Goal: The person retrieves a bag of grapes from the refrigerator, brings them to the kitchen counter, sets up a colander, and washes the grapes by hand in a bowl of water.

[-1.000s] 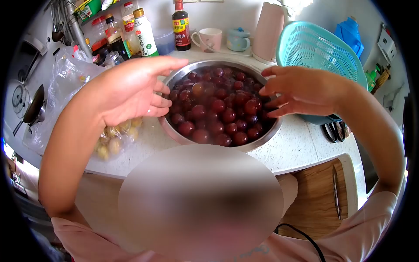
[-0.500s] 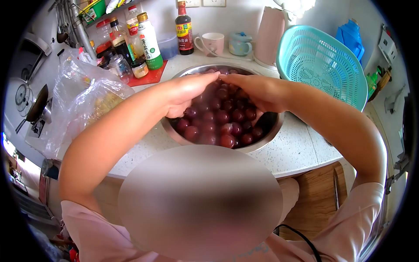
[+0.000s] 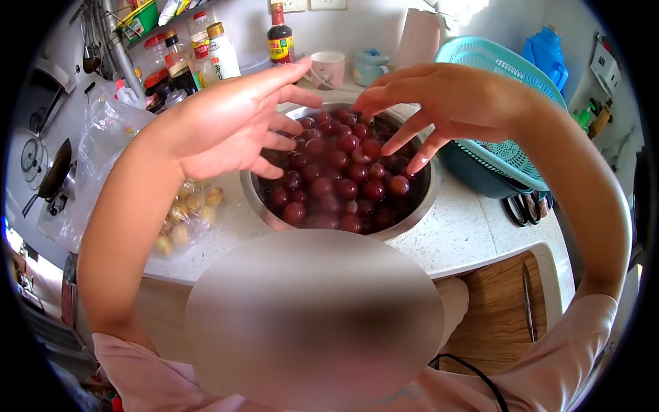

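White and speckled, the kitchen counter (image 3: 453,230) is running across the room, bright light catching on the wall beyond it. Seen from the head camera, a wide metal bowl (image 3: 416,218) is standing on that counter, straight in front of the person, and round, dark red fruits (image 3: 347,187) are lying heaped inside it, glossy as can be. Over its left side the left hand (image 3: 237,117) is hanging with the palm turned inward and the fingers well apart, a little bent — wide open, gripping nothing that I can see. Across from it the right hand (image 3: 460,103) is hovering over the bowl's right side, fingers spread and pointing down toward the fruits, also loose and holding nothing visible. Whether any fingertip is touching a fruit, I cannot tell.

Below the left wrist, pale yellow round things (image 3: 180,233) are lying in clear plastic, near the bowl. Behind the right wrist a teal basket (image 3: 523,161) is sitting tilted over a dark basin (image 3: 473,172). Toward the wall, a sauce bottle (image 3: 280,44), a pink mug (image 3: 327,69), a lidded blue cup (image 3: 371,70) and a pink kettle (image 3: 417,38) are standing — all upright.
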Demonstrator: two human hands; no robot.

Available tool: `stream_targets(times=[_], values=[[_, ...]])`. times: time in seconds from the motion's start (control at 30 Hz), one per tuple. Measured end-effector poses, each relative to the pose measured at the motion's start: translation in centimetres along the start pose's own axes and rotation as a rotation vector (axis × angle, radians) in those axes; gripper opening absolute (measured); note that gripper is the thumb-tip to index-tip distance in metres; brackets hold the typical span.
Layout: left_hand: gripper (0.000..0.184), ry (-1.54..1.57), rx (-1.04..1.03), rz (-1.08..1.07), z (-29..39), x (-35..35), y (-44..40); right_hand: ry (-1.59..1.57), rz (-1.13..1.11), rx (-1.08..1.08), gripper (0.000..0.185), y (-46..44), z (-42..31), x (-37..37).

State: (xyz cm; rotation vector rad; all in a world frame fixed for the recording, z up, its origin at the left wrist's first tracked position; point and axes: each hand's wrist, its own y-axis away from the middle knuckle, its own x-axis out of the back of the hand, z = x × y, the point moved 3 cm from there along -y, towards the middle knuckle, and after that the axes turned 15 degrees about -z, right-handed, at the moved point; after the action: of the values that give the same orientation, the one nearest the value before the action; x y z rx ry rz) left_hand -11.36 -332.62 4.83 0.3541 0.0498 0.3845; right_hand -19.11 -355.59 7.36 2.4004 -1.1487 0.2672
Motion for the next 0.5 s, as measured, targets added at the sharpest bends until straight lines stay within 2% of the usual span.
stream_targets(times=[0.1,0.13,0.2,0.27,0.37,0.5], values=[[0.084,-0.011,0.060,0.081,-0.9,0.3,0.5,-0.038,0.124,-0.140,0.065,0.7,0.2,0.8],[0.093,0.009,0.105,0.097,-1.3,0.6,0.4,-0.059,0.122,-0.219,0.067,0.6,0.4,0.7],[0.099,0.116,0.117,0.084,-2.1,1.4,-0.6,-0.102,0.114,-0.377,0.070,0.1,0.9,0.3],[0.108,0.164,0.101,0.045,-2.7,1.6,-1.6,-0.143,0.145,-0.403,0.073,-0.9,1.4,-0.3],[0.107,0.085,0.166,0.112,-3.5,2.5,-4.0,-0.175,0.063,-0.385,0.073,-3.4,4.1,0.4],[0.086,-0.008,0.089,0.134,-4.4,1.7,-6.7,-0.212,0.018,-0.248,0.068,-7.0,7.2,1.3]])
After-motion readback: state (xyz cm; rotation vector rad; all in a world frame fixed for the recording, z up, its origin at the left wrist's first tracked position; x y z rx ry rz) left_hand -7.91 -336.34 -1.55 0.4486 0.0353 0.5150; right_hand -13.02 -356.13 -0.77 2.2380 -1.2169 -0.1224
